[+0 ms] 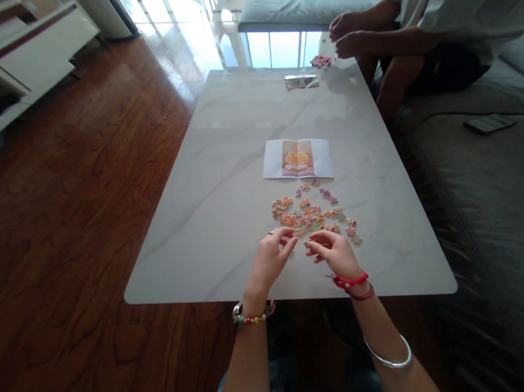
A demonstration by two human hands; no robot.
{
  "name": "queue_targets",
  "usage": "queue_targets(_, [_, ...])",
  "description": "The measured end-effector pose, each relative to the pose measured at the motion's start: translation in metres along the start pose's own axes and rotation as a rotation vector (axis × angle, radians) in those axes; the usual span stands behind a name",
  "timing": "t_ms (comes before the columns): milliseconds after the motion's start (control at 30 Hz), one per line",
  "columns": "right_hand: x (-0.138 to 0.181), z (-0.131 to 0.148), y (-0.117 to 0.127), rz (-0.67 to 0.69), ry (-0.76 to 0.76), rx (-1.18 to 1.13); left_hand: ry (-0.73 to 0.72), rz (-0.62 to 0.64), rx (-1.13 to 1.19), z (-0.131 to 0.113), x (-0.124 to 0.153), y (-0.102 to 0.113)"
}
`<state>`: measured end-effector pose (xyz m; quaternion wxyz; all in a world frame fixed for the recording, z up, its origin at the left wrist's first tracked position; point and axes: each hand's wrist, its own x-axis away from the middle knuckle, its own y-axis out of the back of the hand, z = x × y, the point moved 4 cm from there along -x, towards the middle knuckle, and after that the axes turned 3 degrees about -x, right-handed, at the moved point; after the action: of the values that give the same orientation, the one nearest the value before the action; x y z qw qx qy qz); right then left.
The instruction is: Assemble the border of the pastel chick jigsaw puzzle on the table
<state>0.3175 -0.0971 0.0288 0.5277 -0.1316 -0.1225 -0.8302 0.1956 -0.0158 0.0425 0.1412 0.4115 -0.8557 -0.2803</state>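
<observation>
Near the front edge of the counter [227, 176], the person's left hand [270, 260] and right hand [335, 253] met fingertip to fingertip, each grip pinched together on what looked like a small puzzle piece [307, 244], too tiny to tell apart. Just beyond them lay the loose heap of pieces [314, 216], and past that the picture sheet [298, 158]. To join them well, I judged, the pieces wanted turning until knob faced notch, then a light press flat on the counter. Another person's hands [349, 36] rested at the far edge.
</observation>
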Motion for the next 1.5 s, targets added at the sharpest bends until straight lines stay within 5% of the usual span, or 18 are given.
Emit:
queue_targets(233, [-0.006,0.001,0.007,-0.007,0.048,-0.039,-0.053,0.104,0.045,-0.013,0.0,-0.02])
queue_targets(400, [-0.005,0.003,0.002,-0.012,0.119,0.166,0.057,0.013,-0.023,-0.003,0.001,-0.008])
queue_targets(667, [-0.002,0.011,-0.009,-0.005,0.371,0.462,0.1,0.104,0.052,0.001,0.006,-0.005])
queue_targets(1000, [-0.004,0.01,-0.005,-0.031,0.422,0.668,0.085,-0.162,-0.228,0.017,0.006,0.016])
queue_targets(1300, [0.008,0.008,-0.019,0.244,0.413,0.682,-0.033,-0.011,-0.235,0.012,0.008,0.014])
queue_targets(1500, [0.008,0.004,-0.024,0.202,0.47,0.765,-0.068,0.028,-0.253,0.015,0.013,0.014])
